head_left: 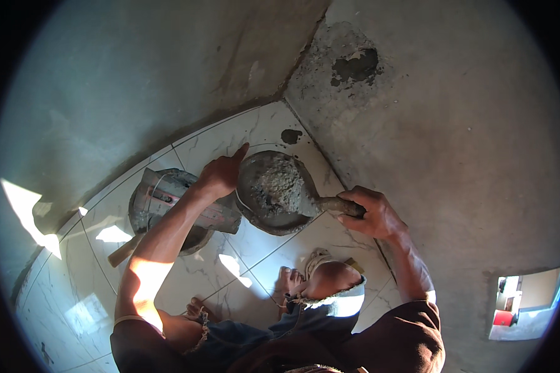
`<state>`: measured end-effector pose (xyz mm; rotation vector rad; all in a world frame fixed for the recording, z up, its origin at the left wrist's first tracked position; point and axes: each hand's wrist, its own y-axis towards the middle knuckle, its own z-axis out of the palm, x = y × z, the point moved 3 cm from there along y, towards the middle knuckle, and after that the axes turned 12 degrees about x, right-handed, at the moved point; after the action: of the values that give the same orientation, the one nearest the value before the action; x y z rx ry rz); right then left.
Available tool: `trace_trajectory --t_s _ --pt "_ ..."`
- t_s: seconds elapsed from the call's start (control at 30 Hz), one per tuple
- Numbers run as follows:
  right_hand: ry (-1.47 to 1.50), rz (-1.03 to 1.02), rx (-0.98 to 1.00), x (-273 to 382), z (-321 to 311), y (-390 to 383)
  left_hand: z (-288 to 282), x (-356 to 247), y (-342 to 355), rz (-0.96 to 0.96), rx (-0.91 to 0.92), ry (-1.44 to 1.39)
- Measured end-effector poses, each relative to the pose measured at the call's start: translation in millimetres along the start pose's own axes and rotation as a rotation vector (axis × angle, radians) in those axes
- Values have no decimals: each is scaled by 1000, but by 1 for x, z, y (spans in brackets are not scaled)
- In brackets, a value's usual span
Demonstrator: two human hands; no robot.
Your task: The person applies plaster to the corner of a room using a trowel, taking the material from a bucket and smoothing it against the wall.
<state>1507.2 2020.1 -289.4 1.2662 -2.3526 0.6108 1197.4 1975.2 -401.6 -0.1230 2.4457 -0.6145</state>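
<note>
My right hand [374,212] is wrapped round the thick handle of a round mortar pan [250,186], which is crusted with grey cement. Grey, lumpy mortar [284,183] lies inside it, mostly on the right half. At the pan's left rim is my left hand [221,176], its index finger stretched along the edge and its other fingers partly hidden; it appears to grip the rim. Below my left forearm stands a cement-smeared bucket [144,198]. Across its top lies a long, flat cement-covered tool [221,217], partly covered by my arm. A wooden handle [124,250] sticks out beside the bucket.
Two grey plastered walls meet at a corner ahead, and the right wall [466,155] has a rough, dark wet patch [356,66]. White tiles [214,140] cover the floor, with a mortar blob [290,136] near the corner. My knees and feet are close below the pan.
</note>
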Motion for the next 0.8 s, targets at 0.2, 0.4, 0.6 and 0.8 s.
trace_trajectory --t_s 0.2,0.4,0.6,0.8 --pt "146 -179 102 26 -36 19 27 40 23 151 -171 26" --pt "429 211 -115 -84 -112 69 5 5 3 137 -123 -3" --pt "346 169 -558 -59 -186 22 15 18 7 118 -124 20" --pt "5 237 34 -31 -76 7 15 32 9 139 -201 30"
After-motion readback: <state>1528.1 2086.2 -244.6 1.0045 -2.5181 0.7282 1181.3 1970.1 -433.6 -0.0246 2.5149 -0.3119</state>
